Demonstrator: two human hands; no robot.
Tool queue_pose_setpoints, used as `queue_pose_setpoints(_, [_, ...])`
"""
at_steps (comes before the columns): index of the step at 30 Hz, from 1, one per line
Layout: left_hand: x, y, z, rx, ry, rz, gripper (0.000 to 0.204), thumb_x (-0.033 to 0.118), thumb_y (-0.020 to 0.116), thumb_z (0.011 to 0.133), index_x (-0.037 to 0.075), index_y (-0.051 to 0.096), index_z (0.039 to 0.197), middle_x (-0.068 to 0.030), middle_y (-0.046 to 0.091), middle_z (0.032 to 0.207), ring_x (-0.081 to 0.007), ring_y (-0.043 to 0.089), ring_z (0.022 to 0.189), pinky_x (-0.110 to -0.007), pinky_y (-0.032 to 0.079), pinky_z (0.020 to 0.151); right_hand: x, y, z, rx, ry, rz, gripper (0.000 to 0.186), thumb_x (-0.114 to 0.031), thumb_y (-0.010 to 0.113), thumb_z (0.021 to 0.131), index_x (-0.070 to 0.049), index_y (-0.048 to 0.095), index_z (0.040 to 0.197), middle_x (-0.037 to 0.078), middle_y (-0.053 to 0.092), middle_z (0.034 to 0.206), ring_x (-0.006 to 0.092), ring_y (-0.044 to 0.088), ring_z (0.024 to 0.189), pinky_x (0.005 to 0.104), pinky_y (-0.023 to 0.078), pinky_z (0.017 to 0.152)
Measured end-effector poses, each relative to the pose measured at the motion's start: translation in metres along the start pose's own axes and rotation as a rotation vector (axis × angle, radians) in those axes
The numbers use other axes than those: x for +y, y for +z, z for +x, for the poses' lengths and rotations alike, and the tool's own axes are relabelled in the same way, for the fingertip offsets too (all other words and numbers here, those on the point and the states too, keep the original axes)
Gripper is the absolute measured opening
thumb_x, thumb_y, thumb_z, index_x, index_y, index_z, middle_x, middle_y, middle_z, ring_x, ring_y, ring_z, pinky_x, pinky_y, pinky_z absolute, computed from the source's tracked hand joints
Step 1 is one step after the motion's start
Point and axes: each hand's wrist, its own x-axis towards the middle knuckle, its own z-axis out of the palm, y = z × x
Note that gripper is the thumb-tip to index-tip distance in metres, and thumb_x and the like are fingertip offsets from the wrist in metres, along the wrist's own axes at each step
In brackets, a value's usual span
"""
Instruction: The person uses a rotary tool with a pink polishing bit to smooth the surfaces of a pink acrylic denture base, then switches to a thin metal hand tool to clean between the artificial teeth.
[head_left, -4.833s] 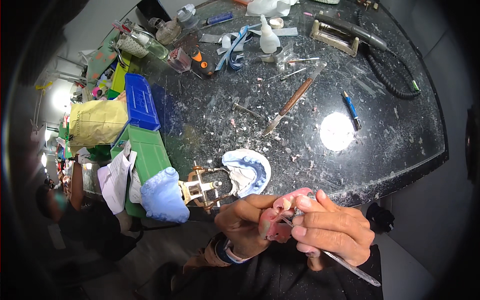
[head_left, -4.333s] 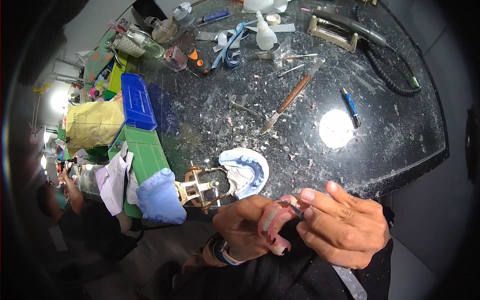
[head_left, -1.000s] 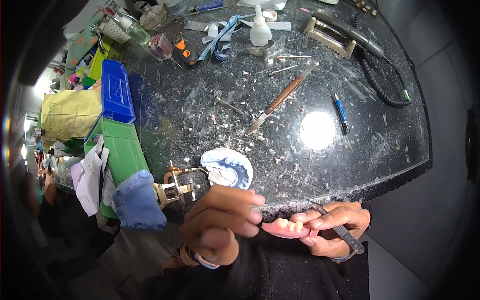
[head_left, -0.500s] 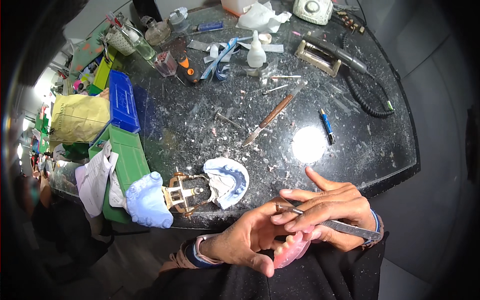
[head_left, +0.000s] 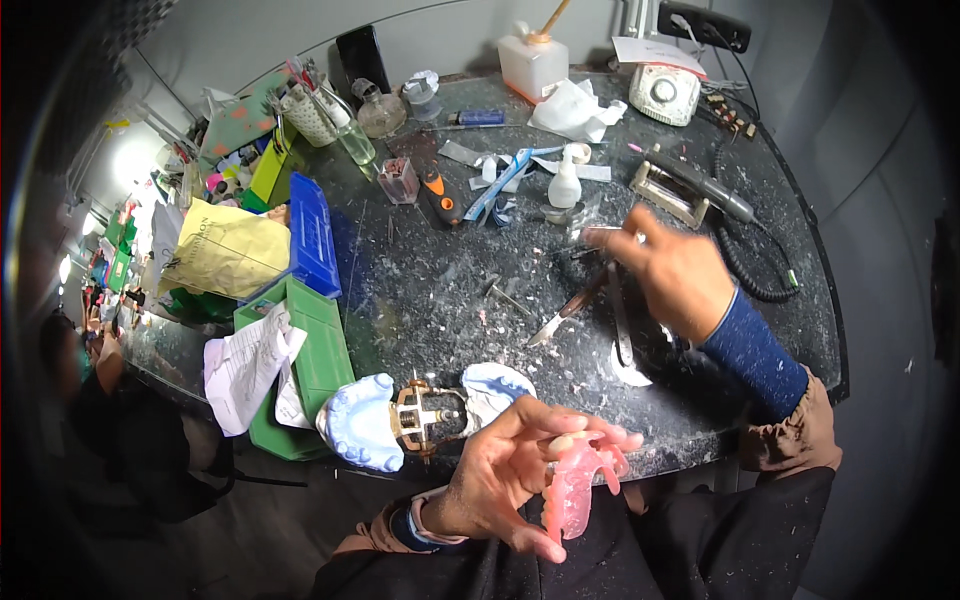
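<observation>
My left hand [head_left: 500, 475], near the front edge of the bench, is closed on a pink denture [head_left: 575, 490] with pale teeth along one side. My right hand [head_left: 675, 275] reaches out over the bench with its fingers drawn together near some small metal instruments. What they pinch is hidden. Just below those fingers is a narrow metal tool [head_left: 621, 320], apart from the palm. Beside it lies a wooden-handled knife [head_left: 575, 305]. Left of my left hand rests a brass articulator [head_left: 428, 418] with a blue dental cast [head_left: 362, 422] and a white-and-blue cast [head_left: 492, 388].
Green [head_left: 325, 340] and blue trays [head_left: 315, 235] with papers and a yellow packet [head_left: 235, 247] stand left. Toward the back are an orange-black tool [head_left: 441, 198], a white dropper bottle [head_left: 565, 185] and blue strips. A handpiece [head_left: 715, 190] with coiled cord lies right. White shavings cover the bench.
My right hand has left the denture and moved forward over the bench; the flat metal tool is out of its palm. My left hand keeps the denture, now turned. The view has shifted.
</observation>
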Motion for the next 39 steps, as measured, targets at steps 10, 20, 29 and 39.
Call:
queue_pose_setpoints(10, [0.007, -0.008, 0.013, 0.063, 0.34, 0.441, 0.082, 0.001, 0.088, 0.05, 0.008, 0.039, 0.115, -0.0229, 0.046, 0.12, -0.0383, 0.049, 0.115, -0.053, 0.042, 0.099, 0.088, 0.053, 0.02, 0.314, 0.214, -0.239, 0.045, -0.006, 0.055, 0.082, -0.009, 0.046, 0.126, 0.012, 0.053, 0.103, 0.0273, 0.052, 0.094, 0.0372, 0.043, 0.079])
queue_pose_setpoints(20, [0.002, -0.017, 0.023, 0.203, 0.601, 0.869, 0.081, -0.002, 0.087, 0.051, 0.009, 0.043, 0.119, -0.0196, 0.049, 0.119, -0.0367, 0.05, 0.116, -0.044, 0.046, 0.096, 0.027, -0.017, 0.013, 0.534, 0.278, 0.411, 0.022, -0.01, 0.055, 0.087, -0.004, 0.056, 0.108, 0.01, 0.062, 0.079, 0.0272, 0.061, 0.067, 0.0323, 0.047, 0.061])
queue_pose_setpoints(29, [0.004, -0.025, 0.016, 0.257, 0.571, 1.202, 0.087, 0.002, 0.086, 0.055, 0.015, 0.044, 0.13, -0.0199, 0.047, 0.121, -0.0384, 0.052, 0.113, -0.045, 0.048, 0.093, -0.049, -0.026, -0.024, 0.062, -0.166, 0.844, 0.047, -0.045, 0.077, 0.067, -0.01, 0.046, 0.059, 0.0, 0.044, 0.047, 0.0169, 0.052, 0.038, 0.0296, 0.036, 0.034])
queue_pose_setpoints(39, [0.006, -0.029, 0.011, 0.245, 0.482, 1.125, 0.085, 0.006, 0.087, 0.054, 0.014, 0.047, 0.129, -0.0317, 0.047, 0.123, -0.0431, 0.049, 0.114, -0.047, 0.048, 0.089, -0.047, -0.02, -0.022, 0.093, -0.202, 0.799, 0.05, -0.05, 0.073, 0.069, -0.01, 0.046, 0.059, 0.0, 0.043, 0.045, 0.0161, 0.052, 0.037, 0.0298, 0.037, 0.033])
